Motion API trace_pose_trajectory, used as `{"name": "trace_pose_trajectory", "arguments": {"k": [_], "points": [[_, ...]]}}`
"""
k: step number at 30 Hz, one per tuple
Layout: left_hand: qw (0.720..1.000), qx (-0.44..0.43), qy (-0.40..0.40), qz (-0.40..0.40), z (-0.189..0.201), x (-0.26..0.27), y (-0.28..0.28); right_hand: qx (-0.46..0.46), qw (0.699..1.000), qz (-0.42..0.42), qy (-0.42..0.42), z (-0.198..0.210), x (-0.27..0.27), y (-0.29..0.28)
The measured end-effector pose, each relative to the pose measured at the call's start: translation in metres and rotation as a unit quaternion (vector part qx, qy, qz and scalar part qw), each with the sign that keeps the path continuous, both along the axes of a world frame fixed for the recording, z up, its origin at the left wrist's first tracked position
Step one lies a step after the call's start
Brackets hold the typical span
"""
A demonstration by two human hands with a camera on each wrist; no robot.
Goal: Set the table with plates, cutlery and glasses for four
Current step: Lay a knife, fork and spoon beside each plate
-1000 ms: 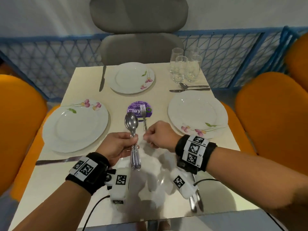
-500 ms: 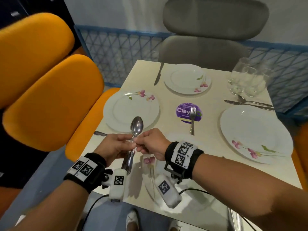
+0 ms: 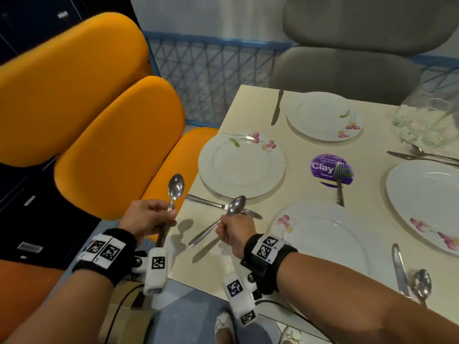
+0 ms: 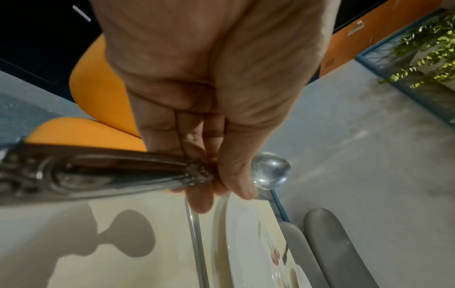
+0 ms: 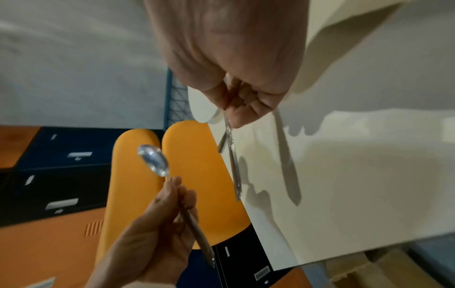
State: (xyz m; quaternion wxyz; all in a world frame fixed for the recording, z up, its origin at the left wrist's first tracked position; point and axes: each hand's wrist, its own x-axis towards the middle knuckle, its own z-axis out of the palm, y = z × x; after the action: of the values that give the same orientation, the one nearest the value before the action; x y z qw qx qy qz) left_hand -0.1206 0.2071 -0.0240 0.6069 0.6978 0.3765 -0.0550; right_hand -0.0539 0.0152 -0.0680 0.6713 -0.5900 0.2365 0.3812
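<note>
Cream table, head view: four floral plates laid, knife waiting at the left plate. Right hand pinches a spoon at seven o'clock of that plate, likely to lay it alongside.

Left wrist view: left hand clasps a second spoon, apparently in reserve.

Right wrist view: fingers curl on the handle.

Left hand raised, fingers curled round a spoon held upright, right hand beside it, pinching a second spoon at its neck, both forearms extended forward
</note>
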Motion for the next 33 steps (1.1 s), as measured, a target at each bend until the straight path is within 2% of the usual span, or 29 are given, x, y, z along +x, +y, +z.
{"name": "trace_pose_trajectory", "arguments": {"k": [4,12,18,22,24,26,27,28,29,31,33], "points": [[1.0,-0.008,0.002,0.019,-0.004,-0.01,0.032,-0.017,0.994,-0.091,0.064,-0.018,-0.011,0.018],[1.0,-0.014,0.004,0.014,-0.012,-0.016,0.055,-0.018,0.973,-0.194,0.12,-0.03,-0.019,0.044],[1.0,-0.023,-0.002,0.001,-0.011,-0.009,0.059,-0.027,0.972,-0.194,0.133,-0.031,-0.014,0.044],[1.0,-0.03,-0.009,-0.003,-0.009,-0.004,0.062,-0.043,0.981,-0.167,0.09,-0.03,-0.014,0.044],[0.999,-0.032,-0.012,-0.005,-0.008,-0.002,0.064,-0.07,0.992,-0.104,0.015,-0.026,-0.014,0.045],[0.999,-0.035,-0.016,-0.003,-0.008,-0.001,0.067,-0.097,0.991,-0.033,-0.089,-0.018,-0.01,0.047],[0.999,-0.036,-0.017,-0.002,-0.009,0.0,0.067,-0.137,0.976,0.036,-0.163,-0.016,-0.006,0.048],[0.999,-0.038,-0.018,-0.002,-0.009,0.0,0.068,-0.205,0.937,0.133,-0.249,-0.015,0.0,0.049],[0.999,-0.04,-0.019,-0.002,-0.009,0.001,0.068,-0.279,0.872,0.241,-0.323,-0.012,0.006,0.049],[0.999,-0.043,-0.02,-0.003,-0.01,0.002,0.068,-0.381,0.711,0.416,-0.42,-0.006,0.014,0.047],[0.999,-0.047,-0.021,-0.002,-0.011,0.002,0.067,-0.393,0.578,0.528,-0.482,-0.005,0.018,0.046]]}}
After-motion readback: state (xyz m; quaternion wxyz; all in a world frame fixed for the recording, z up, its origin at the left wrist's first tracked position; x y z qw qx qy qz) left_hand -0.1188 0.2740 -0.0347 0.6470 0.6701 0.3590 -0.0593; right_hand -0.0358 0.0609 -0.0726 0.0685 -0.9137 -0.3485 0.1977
